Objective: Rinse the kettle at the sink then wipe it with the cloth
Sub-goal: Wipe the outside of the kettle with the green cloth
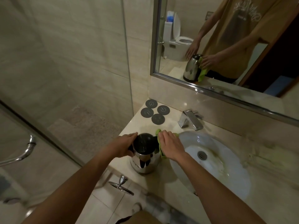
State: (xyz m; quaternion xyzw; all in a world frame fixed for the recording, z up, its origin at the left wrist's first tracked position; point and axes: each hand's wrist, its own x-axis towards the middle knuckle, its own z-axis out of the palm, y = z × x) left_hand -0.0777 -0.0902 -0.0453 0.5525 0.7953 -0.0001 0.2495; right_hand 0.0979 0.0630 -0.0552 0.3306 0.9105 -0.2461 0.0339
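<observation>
A shiny steel kettle (144,160) with a black top stands upright on the beige counter (129,126), just left of the sink (226,167). My left hand (125,147) rests against the kettle's left side at its rim and black handle, and its fingers look fairly straight. My right hand (169,147) holds a green cloth (159,147) against the kettle's right side. The mirror (226,46) shows the same: the cloth hangs down the kettle's side under my right hand.
A chrome tap (191,119) stands behind the white basin. Several dark round coasters (152,111) lie at the counter's back left. A glass shower wall (80,78) with a chrome handle (24,152) is on the left. A metal bin lid (121,185) sits below the counter edge.
</observation>
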